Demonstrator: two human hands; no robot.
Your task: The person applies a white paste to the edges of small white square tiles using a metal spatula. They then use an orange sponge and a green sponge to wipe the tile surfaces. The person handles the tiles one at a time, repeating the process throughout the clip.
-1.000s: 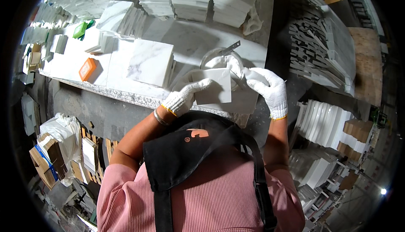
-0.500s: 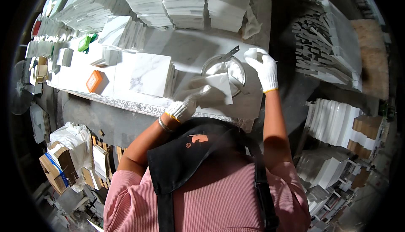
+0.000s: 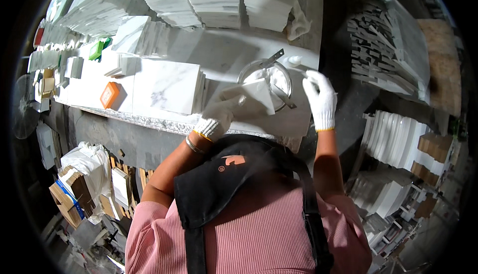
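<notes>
Pale white and stone-like, the flat tile [image 3: 258, 94] sits in my gloved left hand [image 3: 217, 117], pinched with the thumb on its upper face and the other fingers hidden beneath. From where I watch, it overlaps the near left side of the bowl [image 3: 289, 82]; nearly square, it shows me no clear long axis. It lies left of my right hand [image 3: 321, 100], whose fingers are loosely bent and parted, nothing showing between them. Just beyond those fingertips, a white bottle-like thing [image 3: 294, 61] rests on the bench [image 3: 209, 50], the right hand nearer to it. Half a second ago that hand covered the spot; now it has drawn back toward the body.
</notes>
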